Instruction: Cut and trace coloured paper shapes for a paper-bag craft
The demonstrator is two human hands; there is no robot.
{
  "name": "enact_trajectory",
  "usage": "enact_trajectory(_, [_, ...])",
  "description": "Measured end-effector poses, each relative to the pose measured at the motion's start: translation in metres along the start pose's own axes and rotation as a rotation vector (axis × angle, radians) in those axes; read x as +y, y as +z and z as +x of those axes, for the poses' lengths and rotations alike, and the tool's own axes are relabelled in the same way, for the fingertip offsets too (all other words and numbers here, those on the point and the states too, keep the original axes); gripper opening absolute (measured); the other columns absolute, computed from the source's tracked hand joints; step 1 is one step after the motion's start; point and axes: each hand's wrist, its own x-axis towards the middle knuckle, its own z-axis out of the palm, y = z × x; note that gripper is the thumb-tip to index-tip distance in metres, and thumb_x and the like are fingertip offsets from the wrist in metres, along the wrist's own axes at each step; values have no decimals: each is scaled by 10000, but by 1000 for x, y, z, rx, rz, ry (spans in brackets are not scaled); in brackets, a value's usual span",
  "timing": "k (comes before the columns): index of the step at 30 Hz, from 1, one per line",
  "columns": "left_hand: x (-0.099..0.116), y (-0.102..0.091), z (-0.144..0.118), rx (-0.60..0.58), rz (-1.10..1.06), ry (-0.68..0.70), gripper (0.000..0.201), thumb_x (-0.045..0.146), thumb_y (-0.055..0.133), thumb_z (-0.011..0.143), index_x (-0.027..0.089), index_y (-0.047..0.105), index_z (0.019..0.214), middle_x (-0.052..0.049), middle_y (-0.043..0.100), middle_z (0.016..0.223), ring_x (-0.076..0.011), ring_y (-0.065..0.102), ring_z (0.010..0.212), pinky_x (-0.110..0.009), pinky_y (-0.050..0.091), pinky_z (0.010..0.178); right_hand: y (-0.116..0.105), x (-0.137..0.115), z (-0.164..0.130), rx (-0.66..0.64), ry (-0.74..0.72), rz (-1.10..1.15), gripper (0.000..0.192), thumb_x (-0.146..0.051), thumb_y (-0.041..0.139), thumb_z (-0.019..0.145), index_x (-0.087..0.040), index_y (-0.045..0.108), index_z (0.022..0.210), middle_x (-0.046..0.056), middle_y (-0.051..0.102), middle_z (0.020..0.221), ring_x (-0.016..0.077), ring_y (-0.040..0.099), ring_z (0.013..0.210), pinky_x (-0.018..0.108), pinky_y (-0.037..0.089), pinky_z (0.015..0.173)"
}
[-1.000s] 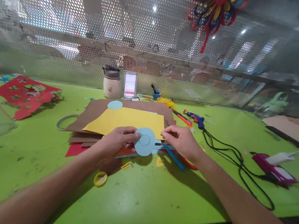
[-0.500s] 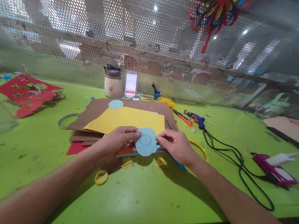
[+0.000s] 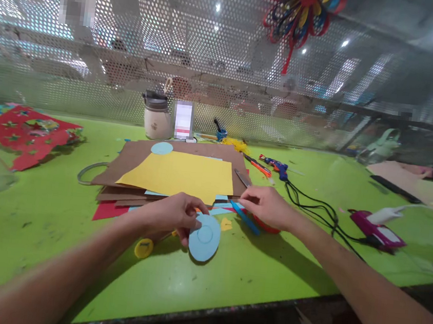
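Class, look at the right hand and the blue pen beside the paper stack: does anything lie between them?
Nothing visible does. The right hand is already at the blue pen, its fingers right by the pen's upper end.

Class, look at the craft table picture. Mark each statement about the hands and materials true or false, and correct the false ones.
1. The left hand holds a light blue paper disc. True.
2. The yellow sheet lies on the brown card. True.
3. The right hand holds the glue gun. False: the glue gun lies on the green table beyond it.
4. The red cut-out paper lies at the right. False: it lies far left.
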Motion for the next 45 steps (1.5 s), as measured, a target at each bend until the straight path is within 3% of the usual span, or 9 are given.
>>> enact_trajectory(8, [-2, 10, 3, 129, 251, 13, 268, 285, 614, 691, 165, 642, 929, -1, 633, 521, -168, 560, 369, -229, 380, 373, 17, 5, -25, -82, -113, -339, 211, -195, 551, 828, -176, 642, 1018, 107, 634, 925, 247, 565, 891, 330, 411, 753])
enact_trajectory(15, [17, -18, -13, 393, 490, 138, 48, 245, 675, 636, 210, 675, 603, -14, 617, 553, -154, 503, 493, -243, 281, 468, 26, 3, -26, -73, -84, -387, 359, -76, 511, 744, -183, 655, 1055, 99, 650, 877, 229, 586, 792, 302, 415, 670])
enact_trajectory(18, [23, -22, -20, 366, 568, 175, 95, 260, 699, 629, 227, 727, 713, -30, 669, 683, -199, 563, 621, -261, 345, 556, 9, 4, -31, -50, -21, -117, 322, -147, 484, 796, -220, 676, 1044, 47, 661, 858, 160, 560, 640, 265, 412, 574])
enact_trajectory(24, [13, 5, -21, -2, 785, 358, 667, 389, 764, 614, 251, 570, 1237, -99, 612, 1176, -308, 552, 1050, -351, 409, 851, -24, 10, -39, 76, 158, 667, 175, -262, 605, 728, -221, 728, 846, 36, 641, 719, 163, 537, 582, 297, 422, 528])
enact_trajectory(31, [-6, 20, -23, 64, 870, 354, 784, 469, 725, 669, 218, 438, 1354, -154, 534, 1296, -368, 480, 1157, -435, 395, 915, -12, 6, -47, -114, 102, 1182, 214, -317, 647, 726, -256, 712, 921, 55, 696, 787, 220, 650, 722, 406, 500, 704])
enact_trajectory(35, [-14, 21, -24, 103, 844, 321, 833, 510, 704, 679, 261, 369, 1399, -136, 488, 1355, -370, 435, 1214, -434, 407, 914, -4, 1, -55, -187, 76, 1148, 273, -364, 725, 717, -264, 649, 960, 53, 697, 837, 227, 666, 780, 427, 509, 759])
enact_trajectory(38, [-18, 24, -23, 129, 807, 287, 868, 516, 714, 662, 269, 348, 1409, -115, 449, 1399, -375, 377, 1264, -451, 390, 955, 2, -6, -62, -211, 82, 976, 270, -263, 743, 725, -267, 594, 949, 14, 652, 794, 184, 638, 754, 336, 508, 706])
enact_trajectory(42, [-18, 28, -23, 177, 784, 232, 896, 507, 729, 646, 267, 342, 1418, -105, 435, 1416, -390, 342, 1285, -495, 377, 976, 10, -17, -68, -94, -13, 559, 151, -240, 668, 796, -246, 565, 906, -7, 566, 768, 129, 536, 640, 247, 448, 601])
enact_trajectory(45, [-18, 29, -23, 182, 813, 225, 895, 514, 716, 660, 282, 316, 1425, -91, 434, 1416, -377, 357, 1275, -512, 392, 967, 16, -22, -68, 23, -24, 437, 42, -269, 574, 864, -229, 566, 855, -5, 557, 715, 127, 507, 589, 239, 414, 538])
